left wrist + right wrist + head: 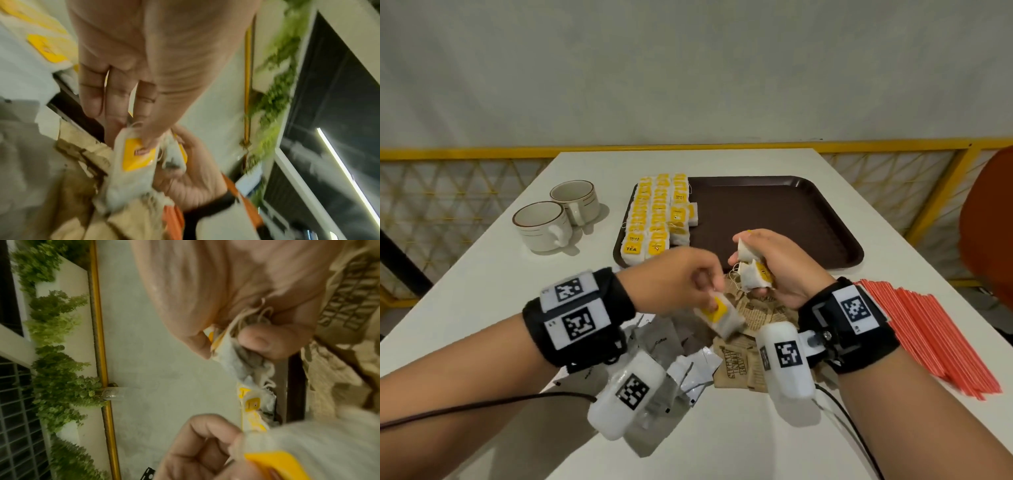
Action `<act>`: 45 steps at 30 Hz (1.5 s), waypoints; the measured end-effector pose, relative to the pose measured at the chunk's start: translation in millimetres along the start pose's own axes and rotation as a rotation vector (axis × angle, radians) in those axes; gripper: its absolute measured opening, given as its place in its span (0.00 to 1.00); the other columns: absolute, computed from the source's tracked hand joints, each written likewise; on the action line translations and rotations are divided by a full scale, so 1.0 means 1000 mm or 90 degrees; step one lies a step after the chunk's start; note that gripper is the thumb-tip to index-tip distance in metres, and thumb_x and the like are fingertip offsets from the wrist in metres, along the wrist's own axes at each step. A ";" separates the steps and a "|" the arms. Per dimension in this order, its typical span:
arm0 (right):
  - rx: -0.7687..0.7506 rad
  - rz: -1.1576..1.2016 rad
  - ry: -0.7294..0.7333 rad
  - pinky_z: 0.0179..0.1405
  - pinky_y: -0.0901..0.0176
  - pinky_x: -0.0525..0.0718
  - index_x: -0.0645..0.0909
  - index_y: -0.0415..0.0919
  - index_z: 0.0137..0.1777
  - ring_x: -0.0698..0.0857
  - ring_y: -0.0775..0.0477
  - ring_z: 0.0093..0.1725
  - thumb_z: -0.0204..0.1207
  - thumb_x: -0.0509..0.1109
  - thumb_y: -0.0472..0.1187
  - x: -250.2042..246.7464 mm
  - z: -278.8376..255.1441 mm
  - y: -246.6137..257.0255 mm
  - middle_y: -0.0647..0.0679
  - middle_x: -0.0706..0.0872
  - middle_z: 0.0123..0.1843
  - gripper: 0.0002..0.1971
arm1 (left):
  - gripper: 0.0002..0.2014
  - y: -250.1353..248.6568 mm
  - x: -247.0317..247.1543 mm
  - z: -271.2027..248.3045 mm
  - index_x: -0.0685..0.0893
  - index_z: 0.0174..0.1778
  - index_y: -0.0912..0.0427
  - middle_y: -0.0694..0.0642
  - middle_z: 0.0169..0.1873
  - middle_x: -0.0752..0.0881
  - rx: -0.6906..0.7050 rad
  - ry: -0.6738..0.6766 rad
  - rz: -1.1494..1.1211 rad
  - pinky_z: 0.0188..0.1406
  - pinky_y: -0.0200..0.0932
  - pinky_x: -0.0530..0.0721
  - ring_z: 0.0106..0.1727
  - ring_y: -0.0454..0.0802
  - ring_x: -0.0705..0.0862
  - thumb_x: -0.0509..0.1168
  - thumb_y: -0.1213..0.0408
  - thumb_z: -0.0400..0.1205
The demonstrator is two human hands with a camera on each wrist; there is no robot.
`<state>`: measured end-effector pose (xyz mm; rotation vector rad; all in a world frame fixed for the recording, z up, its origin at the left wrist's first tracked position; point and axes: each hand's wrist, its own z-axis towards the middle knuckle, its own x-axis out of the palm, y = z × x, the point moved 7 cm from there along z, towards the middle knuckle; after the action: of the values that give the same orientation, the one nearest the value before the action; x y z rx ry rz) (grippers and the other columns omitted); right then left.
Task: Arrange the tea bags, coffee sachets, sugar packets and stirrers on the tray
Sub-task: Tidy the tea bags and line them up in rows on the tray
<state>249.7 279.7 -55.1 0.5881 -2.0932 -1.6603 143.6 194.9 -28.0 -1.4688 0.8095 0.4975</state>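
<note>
My left hand (681,274) pinches 1 tea bag (720,317) by its yellow tag, thumb and fingertips (150,141) pressed together on it just below the centre of the head frame. My right hand (774,267) is curled round a small bunch of tea bags (751,270), at least 2, the thumb (267,340) pressing them against the fingers, their strings trailing loose. The 2 hands sit close together, the single bag hanging just beside the bunch.

Directly under my hands, in the lower middle of the frame, I see a heap of brown sugar packets (736,363) printed "Sugar in the Raw". Left of them lie grey coffee sachets (661,342), partly hidden by my left wrist. At the right edge a bundle of orange stirrers (928,335) lies flat on the white table (482,291), well apart from the sugar heap.

Beyond my hands, in the centre of the frame, the dark brown tray (791,212) sits on the table. Rows of yellow-tagged tea bags (654,216) are packed along its left side; the rest of its surface is bare. To the upper left of the tray stand 2 cream cups (558,216) with brown rims, touching each other. Farther back runs a yellow railing (482,152) against a pale wall.
</note>
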 end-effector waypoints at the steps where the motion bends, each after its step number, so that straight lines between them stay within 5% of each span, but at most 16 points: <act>1: 0.016 0.040 0.010 0.13 0.66 0.70 0.76 0.39 0.59 0.78 0.49 0.24 0.86 0.58 0.47 0.001 0.000 -0.002 0.42 0.85 0.40 0.13 | 0.07 0.005 -0.011 -0.003 0.83 0.43 0.55 0.54 0.38 0.86 -0.010 -0.055 -0.076 0.45 0.44 0.85 0.38 0.42 0.84 0.73 0.70 0.76; 5: 0.103 0.195 0.068 0.14 0.62 0.74 0.75 0.37 0.64 0.81 0.45 0.32 0.85 0.54 0.43 0.010 -0.001 -0.009 0.39 0.85 0.45 0.15 | 0.09 0.032 -0.033 -0.018 0.83 0.46 0.58 0.58 0.40 0.85 -0.077 -0.234 -0.353 0.42 0.51 0.88 0.39 0.49 0.86 0.70 0.77 0.77; 7: 0.114 0.239 0.089 0.18 0.62 0.77 0.73 0.34 0.66 0.82 0.43 0.37 0.83 0.52 0.38 0.015 -0.002 -0.009 0.36 0.85 0.50 0.16 | 0.12 0.040 -0.035 -0.020 0.83 0.47 0.58 0.58 0.41 0.87 -0.093 -0.290 -0.407 0.37 0.45 0.88 0.38 0.48 0.87 0.71 0.78 0.75; 11: 0.057 0.301 0.105 0.33 0.55 0.85 0.73 0.31 0.63 0.85 0.39 0.43 0.82 0.54 0.28 0.023 -0.003 -0.006 0.28 0.85 0.56 0.13 | 0.13 0.050 -0.028 -0.020 0.80 0.46 0.60 0.55 0.35 0.88 -0.096 -0.351 -0.521 0.34 0.40 0.87 0.36 0.47 0.88 0.72 0.81 0.73; 14: 0.030 0.239 0.120 0.28 0.59 0.82 0.75 0.33 0.57 0.87 0.41 0.43 0.84 0.56 0.29 0.027 -0.003 -0.007 0.30 0.86 0.56 0.08 | 0.12 0.058 -0.022 -0.021 0.78 0.42 0.62 0.56 0.30 0.85 -0.109 -0.386 -0.570 0.38 0.48 0.90 0.36 0.52 0.88 0.71 0.80 0.73; 18: 0.004 0.131 0.113 0.26 0.59 0.85 0.80 0.36 0.53 0.85 0.44 0.42 0.84 0.59 0.33 0.027 0.000 -0.011 0.32 0.83 0.56 0.07 | 0.10 0.063 -0.023 -0.023 0.78 0.39 0.63 0.61 0.32 0.83 -0.117 -0.394 -0.593 0.37 0.50 0.91 0.34 0.53 0.88 0.70 0.81 0.75; 22: -0.077 0.071 0.120 0.37 0.55 0.85 0.84 0.37 0.50 0.83 0.45 0.43 0.81 0.64 0.31 0.028 -0.003 -0.004 0.32 0.84 0.53 0.07 | 0.08 0.062 -0.025 -0.025 0.80 0.38 0.64 0.60 0.33 0.83 -0.100 -0.396 -0.560 0.31 0.36 0.86 0.31 0.45 0.85 0.69 0.81 0.75; 27: -0.223 -0.100 0.071 0.52 0.48 0.81 0.88 0.47 0.47 0.83 0.44 0.47 0.79 0.68 0.34 0.029 -0.012 0.015 0.46 0.89 0.46 0.09 | 0.08 0.062 -0.025 -0.029 0.87 0.40 0.66 0.58 0.35 0.89 -0.075 -0.390 -0.539 0.35 0.37 0.87 0.34 0.46 0.88 0.67 0.81 0.77; 29: -0.258 -0.122 0.066 0.51 0.58 0.82 0.87 0.44 0.48 0.84 0.53 0.46 0.80 0.67 0.33 0.033 -0.015 0.022 0.46 0.88 0.46 0.08 | 0.07 0.062 -0.025 -0.031 0.87 0.42 0.68 0.60 0.36 0.88 -0.072 -0.392 -0.542 0.30 0.33 0.84 0.31 0.44 0.86 0.66 0.81 0.77; 31: -0.267 -0.115 0.068 0.39 0.67 0.82 0.84 0.42 0.48 0.84 0.58 0.39 0.81 0.65 0.32 0.037 -0.017 0.027 0.47 0.86 0.43 0.08 | 0.08 0.062 -0.025 -0.032 0.88 0.42 0.66 0.60 0.37 0.88 -0.073 -0.397 -0.541 0.30 0.33 0.83 0.32 0.45 0.86 0.66 0.81 0.78; 34: -0.231 -0.067 0.101 0.31 0.65 0.84 0.79 0.40 0.49 0.84 0.53 0.32 0.83 0.61 0.32 0.043 -0.015 0.027 0.42 0.83 0.42 0.06 | 0.08 0.062 -0.023 -0.030 0.89 0.41 0.65 0.62 0.40 0.89 -0.065 -0.390 -0.551 0.38 0.41 0.87 0.41 0.52 0.87 0.66 0.80 0.77; 40: -0.227 -0.061 0.129 0.43 0.58 0.89 0.78 0.32 0.49 0.89 0.44 0.42 0.80 0.65 0.28 0.047 -0.013 0.029 0.33 0.84 0.49 0.02 | 0.08 0.057 -0.016 -0.028 0.89 0.43 0.65 0.53 0.27 0.86 -0.089 -0.386 -0.559 0.32 0.35 0.81 0.29 0.44 0.80 0.66 0.65 0.81; 43: -0.237 -0.108 0.111 0.51 0.51 0.89 0.82 0.31 0.48 0.88 0.40 0.46 0.76 0.70 0.27 0.046 -0.011 0.030 0.34 0.87 0.50 0.03 | 0.16 0.060 -0.019 -0.029 0.90 0.46 0.64 0.57 0.31 0.85 -0.096 -0.412 -0.577 0.37 0.40 0.81 0.33 0.47 0.81 0.69 0.53 0.77; 45: -0.240 -0.120 0.106 0.52 0.50 0.89 0.84 0.31 0.47 0.88 0.41 0.45 0.75 0.71 0.26 0.046 -0.011 0.030 0.32 0.88 0.51 0.03 | 0.10 0.059 -0.024 -0.032 0.91 0.46 0.60 0.56 0.37 0.89 -0.077 -0.436 -0.538 0.40 0.41 0.83 0.39 0.48 0.84 0.71 0.57 0.76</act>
<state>214.9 251.2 -21.2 0.7848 -1.5931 -1.9703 79.1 172.2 -47.5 -1.4586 -0.3922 0.3520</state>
